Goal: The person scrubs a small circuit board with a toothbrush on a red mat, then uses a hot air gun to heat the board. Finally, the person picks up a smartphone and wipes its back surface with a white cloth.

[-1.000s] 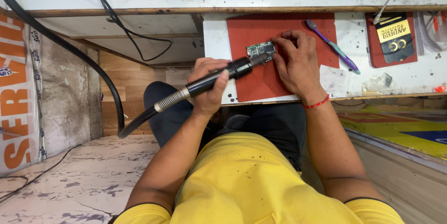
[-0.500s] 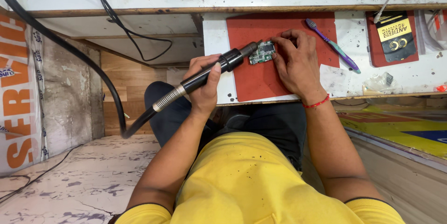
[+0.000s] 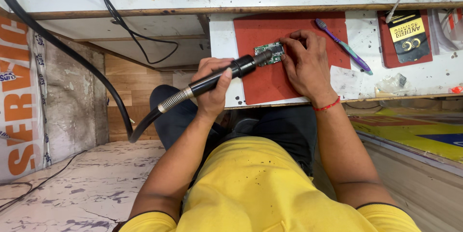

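Head view: hot-air wand, gripped in left hand, nozzle now touching the left edge of the small circuit board, closer than a moment ago. Board on red mat; right hand pins its right edge. Heating likely under way.
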Demonstrator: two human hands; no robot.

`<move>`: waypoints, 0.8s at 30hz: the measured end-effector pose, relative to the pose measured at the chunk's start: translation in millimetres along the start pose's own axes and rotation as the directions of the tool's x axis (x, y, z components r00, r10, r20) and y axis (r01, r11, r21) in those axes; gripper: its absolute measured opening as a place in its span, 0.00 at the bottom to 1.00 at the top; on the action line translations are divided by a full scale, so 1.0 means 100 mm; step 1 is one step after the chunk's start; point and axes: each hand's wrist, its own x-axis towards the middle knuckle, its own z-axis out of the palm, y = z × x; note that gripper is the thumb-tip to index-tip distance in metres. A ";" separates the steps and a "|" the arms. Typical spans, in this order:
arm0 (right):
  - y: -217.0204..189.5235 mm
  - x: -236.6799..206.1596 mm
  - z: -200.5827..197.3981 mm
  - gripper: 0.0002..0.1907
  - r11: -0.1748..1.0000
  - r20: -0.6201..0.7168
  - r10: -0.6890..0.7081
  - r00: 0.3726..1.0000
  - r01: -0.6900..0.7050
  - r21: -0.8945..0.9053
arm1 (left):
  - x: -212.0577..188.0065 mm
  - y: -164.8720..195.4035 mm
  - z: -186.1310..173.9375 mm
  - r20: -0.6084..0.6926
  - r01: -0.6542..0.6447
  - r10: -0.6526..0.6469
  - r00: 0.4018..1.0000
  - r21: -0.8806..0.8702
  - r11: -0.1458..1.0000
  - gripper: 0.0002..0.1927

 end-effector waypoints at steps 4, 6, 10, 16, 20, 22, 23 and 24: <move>0.01 0.00 0.00 0.19 1.000 0.000 -0.005 1.000 0.005 -0.005 | 0.00 0.01 0.01 -0.013 -0.056 0.056 0.998 0.017 0.998 0.13; 0.01 0.00 0.00 0.19 1.000 -0.008 -0.016 1.000 0.016 -0.001 | 0.00 0.01 0.02 -0.077 0.072 -0.070 0.995 0.019 0.997 0.14; 0.02 0.00 0.01 0.19 1.000 -0.008 -0.024 1.000 0.024 -0.010 | -0.01 0.01 0.02 0.005 -0.090 0.089 0.996 0.045 0.995 0.12; 0.02 -0.01 0.01 0.19 1.000 -0.007 -0.019 1.000 0.019 -0.006 | -0.02 0.00 0.02 -0.004 -0.045 0.045 0.999 0.065 0.997 0.13; 0.01 -0.01 0.00 0.18 1.000 -0.001 -0.013 1.000 0.013 -0.010 | -0.01 -0.01 0.02 -0.013 -0.040 0.041 0.999 0.058 0.998 0.13; 0.01 -0.01 0.00 0.18 1.000 0.000 -0.014 1.000 0.014 -0.014 | -0.01 -0.02 0.03 0.012 -0.054 0.053 0.999 0.040 0.998 0.13; 0.01 -0.01 0.00 0.18 1.000 0.003 -0.011 1.000 0.011 -0.014 | -0.01 -0.02 0.03 0.022 -0.077 0.077 0.997 0.038 0.996 0.12; 0.01 -0.01 0.00 0.18 1.000 0.007 -0.009 1.000 0.009 -0.013 | -0.01 -0.01 0.03 0.030 -0.101 0.100 0.995 0.037 0.994 0.12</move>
